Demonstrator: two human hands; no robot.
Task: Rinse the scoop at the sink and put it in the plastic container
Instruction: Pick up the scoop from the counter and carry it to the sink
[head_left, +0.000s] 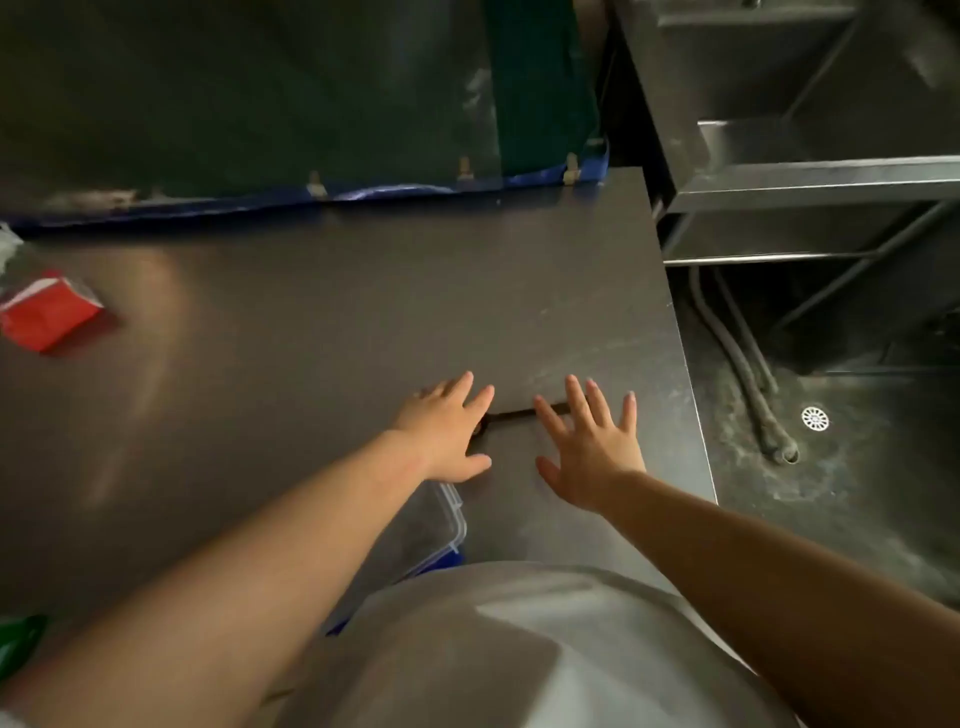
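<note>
A thin dark scoop (511, 414) lies flat on the steel counter (311, 322), its long handle running left to right. My left hand (447, 431) hovers over its left end with fingers spread, hiding the bowl part. My right hand (592, 447) is spread over the handle's right end. Neither hand holds anything. A clear plastic container (441, 525) with blue clips sits at the counter's near edge, mostly hidden under my left forearm. The steel sink (810, 171) stands at the upper right, past the counter's right edge.
A red packet (44, 314) lies at the counter's far left. A dark green sheet with a blue hem (363, 189) hangs behind the counter. Right of the counter are the floor, a drain (814, 418) and dark hoses (743, 364). Something green (21, 642) shows at the lower left.
</note>
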